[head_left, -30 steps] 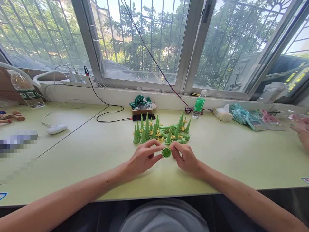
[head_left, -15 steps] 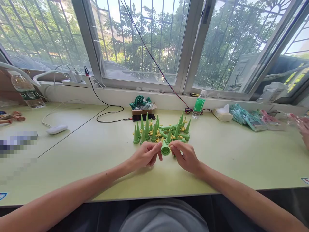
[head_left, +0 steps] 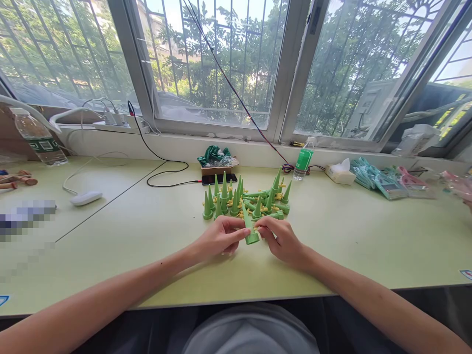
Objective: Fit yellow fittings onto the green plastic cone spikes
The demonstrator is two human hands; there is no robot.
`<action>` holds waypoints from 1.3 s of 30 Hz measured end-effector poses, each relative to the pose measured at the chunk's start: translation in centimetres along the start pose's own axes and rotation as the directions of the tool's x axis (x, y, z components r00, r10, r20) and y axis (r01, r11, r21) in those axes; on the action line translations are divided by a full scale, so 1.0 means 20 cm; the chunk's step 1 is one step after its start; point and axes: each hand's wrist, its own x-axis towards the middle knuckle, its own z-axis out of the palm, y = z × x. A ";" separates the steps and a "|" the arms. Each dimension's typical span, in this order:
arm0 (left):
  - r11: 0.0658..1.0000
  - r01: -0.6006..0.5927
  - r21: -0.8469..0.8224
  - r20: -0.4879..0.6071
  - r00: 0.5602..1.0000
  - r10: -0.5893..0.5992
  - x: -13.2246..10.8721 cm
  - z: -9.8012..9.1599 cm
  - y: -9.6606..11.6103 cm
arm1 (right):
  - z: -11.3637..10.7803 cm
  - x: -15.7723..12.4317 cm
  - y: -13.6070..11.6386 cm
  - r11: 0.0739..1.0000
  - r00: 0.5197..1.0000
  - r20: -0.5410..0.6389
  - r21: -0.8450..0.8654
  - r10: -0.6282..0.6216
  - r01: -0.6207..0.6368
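My left hand [head_left: 225,235] is closed around a green plastic watering spike [head_left: 251,238], its cap end toward me and its tip tilted up and away. Fingertips of my right hand [head_left: 282,240] pinch a small yellow valve [head_left: 256,227] at the side of this spike, mostly hidden by the fingers. Just beyond both hands is a group of green spikes [head_left: 224,192], several upright and others lying down, with small yellow valves among them.
Behind the group lie a black phone [head_left: 219,179] with a cable and a small cardboard box [head_left: 217,170]. A water bottle [head_left: 304,158], tissue pack [head_left: 339,173] and bagged teal items [head_left: 372,177] line the window side. A white mouse-shaped device [head_left: 86,198] lies left on the table [head_left: 147,246].
The spike in my left hand has turned from showing its open round end to showing its side, cap end lowered. My right fingers have shifted slightly left against it.
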 end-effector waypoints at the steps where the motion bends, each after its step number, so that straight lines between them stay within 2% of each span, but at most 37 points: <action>1: 1.000 -0.001 0.017 -0.005 1.000 0.001 0.00 0.00 0.00 | 0.00 0.00 0.00 1.000 1.000 0.007 -0.001 0.006 -0.006; 3: 0.997 -0.033 0.075 -0.033 0.999 0.035 0.00 0.01 0.00 | 0.00 0.00 0.00 1.000 1.000 0.019 -0.003 0.015 -0.015; 6: 0.950 -0.169 0.262 -0.121 0.971 0.206 0.00 0.02 0.01 | 0.00 0.00 0.00 1.000 0.999 0.033 -0.010 0.025 -0.025; 8: 0.867 -0.254 0.428 -0.160 0.923 0.350 0.00 0.03 0.01 | 0.00 0.00 -0.01 0.999 0.999 0.043 -0.018 0.033 -0.032; 10: 0.767 -0.322 0.556 -0.145 0.871 0.470 0.00 0.03 0.00 | 0.00 0.00 -0.01 0.999 0.998 0.053 -0.030 0.037 -0.036; 15: 0.601 -0.444 0.664 -0.055 0.773 0.632 -0.01 0.02 -0.02 | 0.00 -0.01 -0.01 0.999 0.999 0.042 -0.047 0.029 -0.027; 20: 0.532 -0.504 0.680 -0.029 0.707 0.707 -0.01 0.01 -0.03 | 0.00 0.00 -0.02 0.999 1.000 0.015 -0.037 0.009 -0.008; 28: 0.520 -0.509 0.686 -0.037 0.690 0.723 0.00 0.01 -0.07 | 0.00 0.00 -0.02 1.000 1.000 0.010 -0.025 0.009 -0.009; 33: 0.513 -0.541 0.667 0.022 0.702 0.712 -0.02 -0.01 -0.08 | 0.00 0.00 -0.03 0.999 0.999 0.045 -0.021 0.027 -0.026; 39: 0.428 -0.592 0.683 0.076 0.640 0.765 -0.02 0.01 -0.05 | 0.00 0.00 -0.02 0.999 0.998 0.048 -0.013 0.036 -0.036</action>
